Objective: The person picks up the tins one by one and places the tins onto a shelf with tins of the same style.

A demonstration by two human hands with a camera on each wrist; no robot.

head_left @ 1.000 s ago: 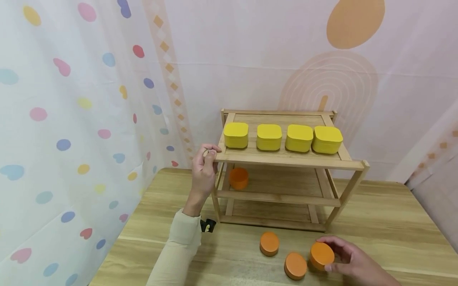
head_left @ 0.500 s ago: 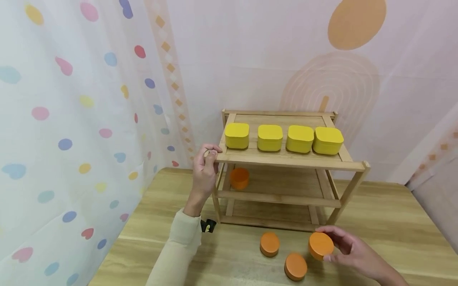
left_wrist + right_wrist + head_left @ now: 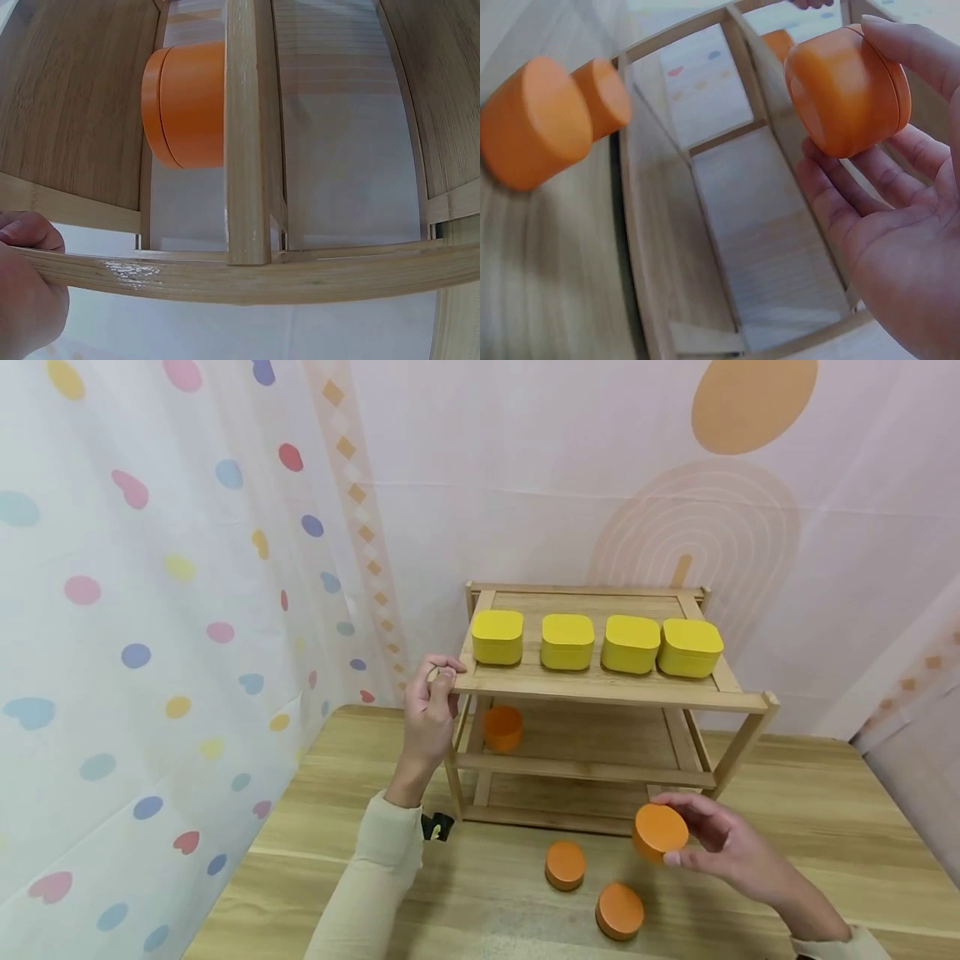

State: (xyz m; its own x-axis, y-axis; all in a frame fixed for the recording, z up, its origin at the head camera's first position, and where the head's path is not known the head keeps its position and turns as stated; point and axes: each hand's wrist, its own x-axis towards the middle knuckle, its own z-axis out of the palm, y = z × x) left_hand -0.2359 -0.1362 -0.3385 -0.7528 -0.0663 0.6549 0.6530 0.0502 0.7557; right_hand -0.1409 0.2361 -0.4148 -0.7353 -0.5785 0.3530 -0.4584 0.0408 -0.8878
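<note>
My left hand (image 3: 429, 717) grips the front left corner of the wooden shelf rack (image 3: 600, 689), thumb on top of the rail. With thumb and fingers, my right hand (image 3: 738, 852) holds a round orange tin (image 3: 660, 831) above the table, in front of the rack's lower right. In the right wrist view the tin (image 3: 847, 90) is tilted on its side, its lid seam towards the palm. Another orange tin (image 3: 502, 728) stands on the middle shelf at the left; the left wrist view shows this tin (image 3: 187, 105) partly behind a rail.
Two more orange tins, one nearer the rack (image 3: 565, 865) and one nearer me (image 3: 619, 911), stand on the wooden table (image 3: 315, 860). Several yellow rounded-square tins (image 3: 567, 642) line the rack's top shelf. A patterned curtain (image 3: 187, 635) hangs behind and to the left.
My right hand has lifted the orange tin off the table and carried it up towards the rack and slightly left. The left hand stays on the rack's corner.
</note>
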